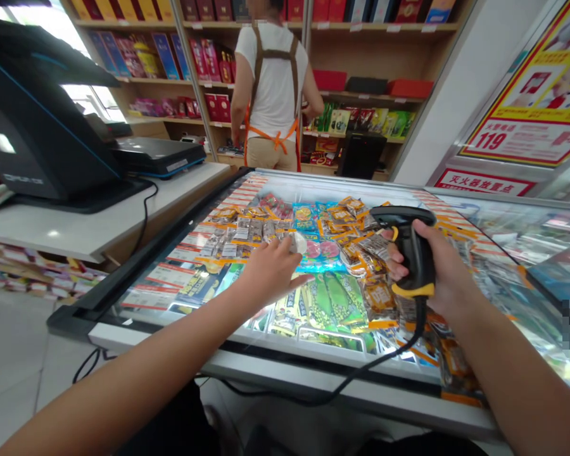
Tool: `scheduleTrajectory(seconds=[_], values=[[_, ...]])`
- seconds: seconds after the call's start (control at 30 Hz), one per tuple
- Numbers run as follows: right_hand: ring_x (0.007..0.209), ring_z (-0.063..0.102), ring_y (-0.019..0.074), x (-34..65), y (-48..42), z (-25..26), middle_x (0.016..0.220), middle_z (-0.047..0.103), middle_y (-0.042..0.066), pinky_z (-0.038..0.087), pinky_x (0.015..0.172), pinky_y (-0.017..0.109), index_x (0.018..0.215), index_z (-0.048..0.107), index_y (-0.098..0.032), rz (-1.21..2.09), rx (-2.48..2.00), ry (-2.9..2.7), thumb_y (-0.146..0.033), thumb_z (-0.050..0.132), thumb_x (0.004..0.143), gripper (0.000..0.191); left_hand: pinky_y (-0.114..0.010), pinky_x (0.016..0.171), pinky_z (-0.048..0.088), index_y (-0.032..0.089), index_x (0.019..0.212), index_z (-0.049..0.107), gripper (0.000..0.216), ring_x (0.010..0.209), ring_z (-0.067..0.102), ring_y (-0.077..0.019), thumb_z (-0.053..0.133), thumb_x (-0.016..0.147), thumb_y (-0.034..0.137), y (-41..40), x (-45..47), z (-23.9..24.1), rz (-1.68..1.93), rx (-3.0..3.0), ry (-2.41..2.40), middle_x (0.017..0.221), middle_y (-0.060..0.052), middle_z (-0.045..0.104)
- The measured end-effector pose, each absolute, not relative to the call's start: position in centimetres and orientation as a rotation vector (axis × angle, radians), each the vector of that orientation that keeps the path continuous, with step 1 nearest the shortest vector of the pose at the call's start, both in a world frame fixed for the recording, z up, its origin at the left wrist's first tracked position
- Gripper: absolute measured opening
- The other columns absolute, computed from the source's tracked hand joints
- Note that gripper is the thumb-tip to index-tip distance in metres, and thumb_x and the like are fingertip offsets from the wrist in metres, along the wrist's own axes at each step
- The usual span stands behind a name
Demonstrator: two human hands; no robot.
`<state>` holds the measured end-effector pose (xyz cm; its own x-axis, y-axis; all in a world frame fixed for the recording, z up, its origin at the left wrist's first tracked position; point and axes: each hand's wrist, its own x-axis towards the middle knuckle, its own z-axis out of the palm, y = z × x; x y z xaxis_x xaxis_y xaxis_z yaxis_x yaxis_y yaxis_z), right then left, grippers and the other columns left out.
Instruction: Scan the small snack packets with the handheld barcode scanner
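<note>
My right hand (439, 269) is wrapped round the grip of a black and yellow barcode scanner (408, 244), whose head points left over the glass lid of a chest freezer (313, 190). Its cable (356, 373) hangs down over the freezer's front edge. My left hand (270, 269) reaches out over the glass, fingers closed on a small white round object (298, 242) at its fingertips. Under the glass lie several packets of frozen snacks in orange, green and blue wrappers (332, 297).
A white counter (76, 228) on the left carries a black checkout terminal (33, 126) and a flat black device (159, 155). A person in a white shirt and orange apron straps (273, 88) stands facing shelves of boxed goods behind the freezer. Posters (536, 95) cover the right wall.
</note>
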<state>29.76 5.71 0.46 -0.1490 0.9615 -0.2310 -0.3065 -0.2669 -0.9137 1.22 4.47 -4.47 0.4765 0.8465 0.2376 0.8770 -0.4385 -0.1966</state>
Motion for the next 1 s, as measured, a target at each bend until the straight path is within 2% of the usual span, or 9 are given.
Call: scheduleTrajectory(seconds=[0.17,0.3,0.37,0.47,0.57,0.67,0.77,0.9,1.0], values=[[0.049,0.045,0.0110,30.7,6.2,0.5,0.064,0.052,-0.001,0.040,0.045,0.024,0.100,0.065,-0.021,1.594,-1.016,-0.843,-0.052,0.054,0.095,0.033,-0.049,0.091,0.048,0.014,0.112,0.066,0.049,0.116,0.058,-0.0362,0.040,0.100,0.055,4.3,2.0,-3.9,-0.155,-2.365,-1.412,0.127,-0.019,0.061],[0.048,0.046,0.0115,30.7,6.5,0.3,0.062,0.052,-0.001,0.041,0.044,0.024,0.099,0.064,-0.020,1.583,-1.004,-0.835,-0.052,0.057,0.092,0.033,-0.049,0.098,0.048,0.016,0.132,0.057,0.052,0.126,0.055,-0.0341,0.038,0.102,0.053,5.6,4.8,-4.1,-0.194,-2.565,-1.321,0.141,-0.017,0.057],[0.048,0.047,0.0119,30.7,6.6,0.2,0.061,0.053,0.000,0.042,0.043,0.024,0.098,0.065,-0.019,1.563,-1.006,-0.834,-0.052,0.057,0.091,0.035,-0.047,0.102,0.048,0.015,0.144,0.048,0.057,0.136,0.050,-0.0333,0.034,0.103,0.052,7.9,5.9,-4.5,-0.197,-2.671,-1.398,0.154,-0.017,0.047],[0.047,0.048,0.0121,30.7,6.8,0.1,0.061,0.053,0.000,0.043,0.043,0.023,0.098,0.065,-0.019,1.537,-1.010,-0.826,-0.051,0.056,0.092,0.034,-0.045,0.115,0.040,0.009,0.155,0.033,0.062,0.151,0.033,-0.0322,0.034,0.103,0.043,12.1,6.6,-5.3,-0.200,-2.722,-1.465,0.169,-0.018,0.024],[0.048,0.048,0.0118,30.8,6.9,0.2,0.061,0.054,0.000,0.044,0.042,0.022,0.097,0.066,-0.019,1.555,-1.020,-0.812,-0.051,0.058,0.091,0.033,-0.042,0.114,0.040,0.016,0.153,0.038,0.056,0.145,0.042,-0.0299,0.038,0.103,0.039,14.4,6.5,-6.0,-0.200,-2.711,-1.433,0.161,-0.015,0.041],[0.048,0.048,0.0111,30.7,6.8,0.4,0.061,0.053,0.000,0.044,0.044,0.022,0.095,0.067,-0.019,1.565,-1.029,-0.786,-0.049,0.054,0.095,0.033,-0.045,0.108,0.043,0.016,0.142,0.052,0.048,0.130,0.053,-0.0322,0.044,0.100,0.040,13.6,6.2,-6.0,-0.247,-2.601,-1.375,0.139,-0.015,0.060],[0.048,0.047,0.0101,30.5,6.6,0.7,0.062,0.051,0.000,0.044,0.044,0.021,0.093,0.068,-0.018,1.560,-1.047,-0.766,-0.047,0.050,0.097,0.035,-0.046,0.103,0.046,0.016,0.128,0.060,0.042,0.123,0.055,-0.0346,0.049,0.098,0.044,11.8,6.0,-5.5,-0.226,-2.536,-1.353,0.127,-0.017,0.062],[0.047,0.046,0.0099,30.1,6.2,0.9,0.063,0.049,0.000,0.043,0.043,0.022,0.092,0.068,-0.019,1.568,-1.061,-0.795,-0.049,0.049,0.098,0.037,-0.039,0.084,0.052,0.017,0.128,0.057,0.043,0.109,0.064,-0.0304,0.045,0.100,0.048,11.0,5.4,-4.7,-0.230,-2.551,-1.553,0.134,-0.019,0.056],[0.048,0.046,0.0104,30.0,6.1,0.8,0.063,0.049,0.000,0.042,0.043,0.023,0.092,0.068,-0.019,1.563,-1.076,-0.807,-0.049,0.048,0.098,0.036,-0.036,0.080,0.052,0.015,0.123,0.057,0.038,0.106,0.066,-0.0291,0.047,0.100,0.043,11.3,5.0,-4.3,-0.218,-2.603,-1.647,0.124,-0.018,0.062]])
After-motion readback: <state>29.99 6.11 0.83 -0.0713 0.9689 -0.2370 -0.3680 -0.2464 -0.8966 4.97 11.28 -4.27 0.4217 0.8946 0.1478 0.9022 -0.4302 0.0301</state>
